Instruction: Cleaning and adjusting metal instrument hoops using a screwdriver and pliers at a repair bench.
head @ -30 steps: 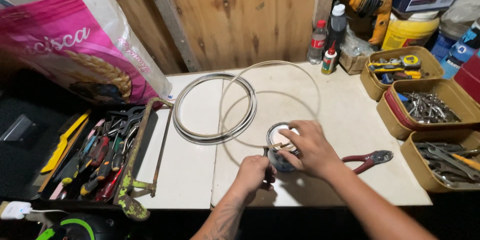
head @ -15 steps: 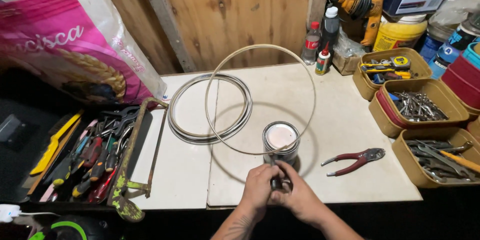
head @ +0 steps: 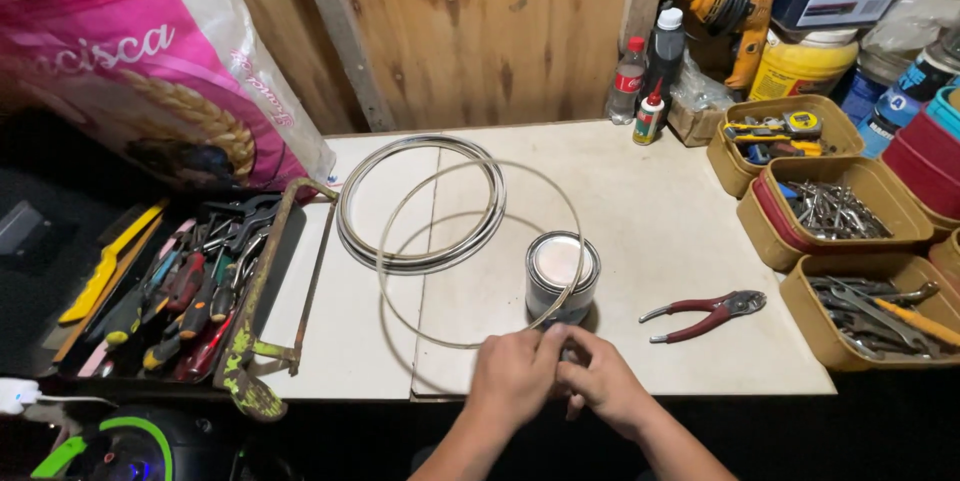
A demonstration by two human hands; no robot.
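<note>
Two hands meet at the near edge of the counter (head: 660,241). The left hand (head: 515,376) and right hand (head: 600,386) both pinch the wire hoop (head: 400,211), which arcs away past the tin can (head: 560,276).

Bare table (head: 650,211) lies open beyond the hands; a tin (head: 561,277) stands just ahead of the right hand (head: 606,386), pliers (head: 705,314) to its right, a wire hoop (head: 480,253) arching ahead of the left hand (head: 513,376).

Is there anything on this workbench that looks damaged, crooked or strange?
The hacksaw at the table's left edge looks worn: its frame is rusty with flaking yellow paint. One thin wire loop stands tilted, wrapped around the small tin can, with both hands at its near end. Nothing looks spilled.
</note>
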